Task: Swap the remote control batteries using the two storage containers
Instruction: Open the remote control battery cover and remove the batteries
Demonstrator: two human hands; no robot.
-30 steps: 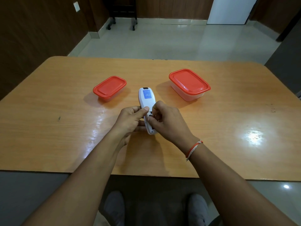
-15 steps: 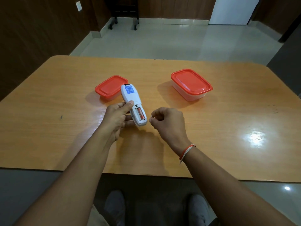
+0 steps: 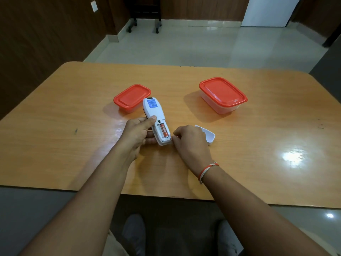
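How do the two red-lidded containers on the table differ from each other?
The left container looks smaller and lower than the right container. The left container stands just behind the remote control, whose far end overlaps it in the view; the right container stands alone, apart from both hands. More of the clear wall shows under the lid of the right container than of the left one. Both are rectangular, have red lids and are closed.

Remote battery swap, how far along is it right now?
Done: the white battery cover is off, lying on the wooden table. In hand: the left hand grips the white remote control, orange battery exposed; the right hand is beside it. Left: battery removal; both red-lidded plastic containers are closed.
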